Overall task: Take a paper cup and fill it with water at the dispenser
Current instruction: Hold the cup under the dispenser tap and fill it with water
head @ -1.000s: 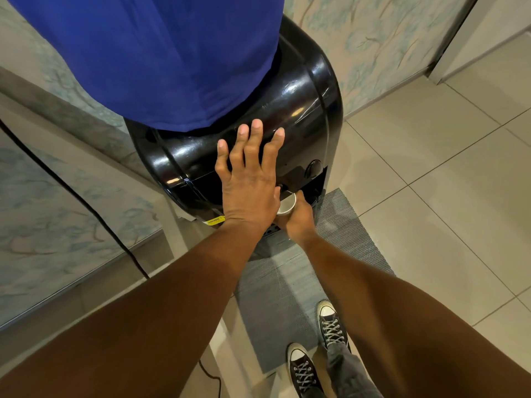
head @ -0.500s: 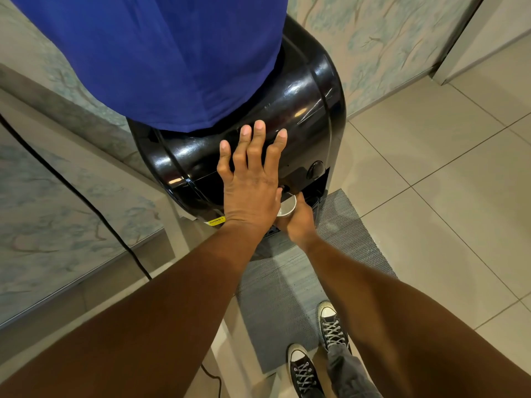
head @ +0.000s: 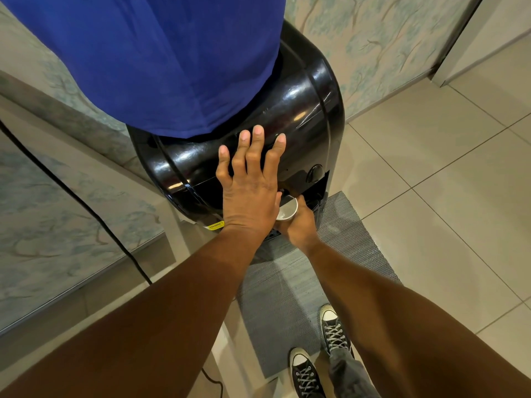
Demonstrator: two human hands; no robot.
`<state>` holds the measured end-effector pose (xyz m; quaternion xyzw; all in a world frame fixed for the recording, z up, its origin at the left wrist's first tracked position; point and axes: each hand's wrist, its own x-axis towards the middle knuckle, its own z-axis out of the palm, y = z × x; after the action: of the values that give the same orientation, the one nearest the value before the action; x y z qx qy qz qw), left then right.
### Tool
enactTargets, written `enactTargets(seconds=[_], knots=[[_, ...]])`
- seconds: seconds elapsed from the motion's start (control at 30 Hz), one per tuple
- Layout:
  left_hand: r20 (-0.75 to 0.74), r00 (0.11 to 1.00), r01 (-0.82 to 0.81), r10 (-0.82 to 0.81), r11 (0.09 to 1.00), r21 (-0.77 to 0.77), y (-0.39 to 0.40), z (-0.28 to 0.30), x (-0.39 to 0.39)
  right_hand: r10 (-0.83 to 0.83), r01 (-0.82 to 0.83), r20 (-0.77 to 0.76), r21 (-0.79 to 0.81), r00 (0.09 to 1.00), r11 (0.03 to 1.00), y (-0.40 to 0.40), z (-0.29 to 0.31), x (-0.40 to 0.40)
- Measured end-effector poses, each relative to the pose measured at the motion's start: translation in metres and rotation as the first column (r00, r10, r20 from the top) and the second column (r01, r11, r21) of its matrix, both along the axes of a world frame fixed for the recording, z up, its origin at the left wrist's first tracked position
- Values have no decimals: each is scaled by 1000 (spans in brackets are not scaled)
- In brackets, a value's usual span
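The glossy black water dispenser (head: 298,110) stands in front of me, its big bottle under a blue cloth cover (head: 161,58). My left hand (head: 248,182) lies flat on the dispenser's front, fingers spread, thumb side near the tap recess. Below it, my right hand (head: 300,225) grips a white paper cup (head: 287,209) held upright under the tap area. Only part of the cup's rim and inside shows; my left hand hides the rest. A round button (head: 314,172) sits at the right of the front panel.
A grey woven mat (head: 287,288) lies on the beige tiled floor (head: 445,196) before the dispenser; my black sneakers (head: 319,354) stand on it. A black cable (head: 94,214) runs down the patterned wall at the left. A door frame (head: 459,38) is at the upper right.
Almost nothing moves. My left hand stays flat on the dispenser and my right hand keeps the cup under the tap; the view shifts very slightly.
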<state>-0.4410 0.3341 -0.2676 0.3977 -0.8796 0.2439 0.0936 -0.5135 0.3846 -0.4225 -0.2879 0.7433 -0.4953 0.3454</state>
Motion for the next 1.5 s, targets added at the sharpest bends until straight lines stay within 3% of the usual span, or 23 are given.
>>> enactTargets(seconds=[0.1,0.17,0.2,0.27,0.3,0.37,0.43,0.6,0.73,1.17,1.5], knots=[[8,1000,-5,5,1000,-7,1,1,0,-11,10,26,11,1000,1000,-1,-4,-1],[14,1000,-5,5,1000,-4,1,1,0,-9,6,211,13,977,1000,-1,-3,-2],[14,1000,-5,5,1000,1,1,1,0,-16,39,425,-44,905,998,-3,0,-2],[15,1000,-5,5,1000,7,1,1,0,-70,206,774,-79,629,975,-7,8,0],[16,1000,-5,5,1000,6,1,1,1,-90,278,861,-61,500,959,-8,9,0],[17,1000,-1,1,1000,6,0,2,1,-90,350,933,-40,347,936,-11,4,0],[12,1000,4,-4,1000,11,1,1,1,-80,382,950,-44,302,923,-12,1,0],[-13,1000,12,-12,1000,13,0,0,0,-68,373,949,-54,308,926,-12,1,0],[-27,1000,15,-14,1000,18,-1,-2,0,-80,383,963,-26,258,923,-13,-3,-1],[-8,1000,8,-8,1000,14,0,0,1,-33,375,952,-87,304,923,-14,-9,1],[-8,1000,3,-3,1000,21,0,0,0,6,387,964,-112,266,915,-16,-6,-2]])
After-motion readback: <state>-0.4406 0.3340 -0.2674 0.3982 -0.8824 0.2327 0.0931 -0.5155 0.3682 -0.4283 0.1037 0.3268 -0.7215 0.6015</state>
